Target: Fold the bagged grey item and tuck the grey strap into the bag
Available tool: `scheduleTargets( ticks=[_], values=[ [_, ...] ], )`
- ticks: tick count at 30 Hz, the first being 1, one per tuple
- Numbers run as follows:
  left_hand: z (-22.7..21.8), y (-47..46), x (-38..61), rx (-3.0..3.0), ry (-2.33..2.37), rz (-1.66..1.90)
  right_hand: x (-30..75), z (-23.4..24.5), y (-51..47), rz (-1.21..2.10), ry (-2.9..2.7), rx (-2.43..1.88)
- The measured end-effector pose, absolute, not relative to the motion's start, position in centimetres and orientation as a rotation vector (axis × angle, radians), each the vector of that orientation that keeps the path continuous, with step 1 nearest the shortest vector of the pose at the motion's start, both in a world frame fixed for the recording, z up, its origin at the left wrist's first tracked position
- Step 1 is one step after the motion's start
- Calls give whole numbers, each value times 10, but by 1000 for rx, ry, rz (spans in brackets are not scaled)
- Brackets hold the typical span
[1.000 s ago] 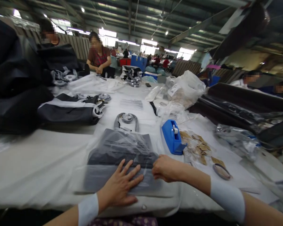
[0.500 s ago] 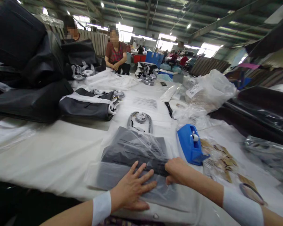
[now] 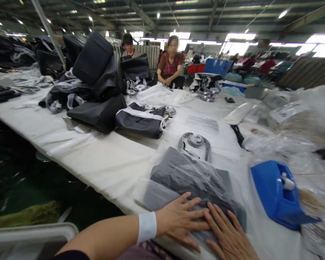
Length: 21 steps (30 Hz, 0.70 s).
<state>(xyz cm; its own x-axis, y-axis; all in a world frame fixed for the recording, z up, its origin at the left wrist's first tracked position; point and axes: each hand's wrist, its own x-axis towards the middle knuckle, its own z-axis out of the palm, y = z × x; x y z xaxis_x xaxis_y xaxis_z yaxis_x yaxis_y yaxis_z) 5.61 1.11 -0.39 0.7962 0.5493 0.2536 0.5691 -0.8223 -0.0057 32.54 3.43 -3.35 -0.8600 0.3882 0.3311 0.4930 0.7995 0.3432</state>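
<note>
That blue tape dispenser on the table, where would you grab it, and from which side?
Probably by its tall rounded back, from above. The blue tape dispenser sits upright on the white table with that hump facing the camera, bare and smooth. The tape roll and the low pointed nose lie on its far right, so fingers are better kept off that end. The right hand lies closest.

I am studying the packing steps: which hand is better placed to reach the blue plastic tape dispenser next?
Probably the right hand. It lies flat on the grey folded item in the clear plastic bag, on the side toward the blue plastic tape dispenser. The left hand presses the bag farther from it.
</note>
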Motion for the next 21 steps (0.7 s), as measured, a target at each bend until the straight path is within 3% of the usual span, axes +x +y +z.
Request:
scheduleTargets(
  ticks=[6,11,17,21],
  values=[
    [-22,-5,-17,-2548,-1602,-317,336,-31,30,-521,-2817,-788],
    [-59,-11,-32,-2382,-1769,-437,350,-2,27,-51,-2824,-889],
    [-80,-7,-31,-2410,-1652,-508,453,45,91,97,-1309,-1916],
    [-85,-6,-36,-2418,-1627,-518,510,49,133,331,-1203,-2077]
  ],
)
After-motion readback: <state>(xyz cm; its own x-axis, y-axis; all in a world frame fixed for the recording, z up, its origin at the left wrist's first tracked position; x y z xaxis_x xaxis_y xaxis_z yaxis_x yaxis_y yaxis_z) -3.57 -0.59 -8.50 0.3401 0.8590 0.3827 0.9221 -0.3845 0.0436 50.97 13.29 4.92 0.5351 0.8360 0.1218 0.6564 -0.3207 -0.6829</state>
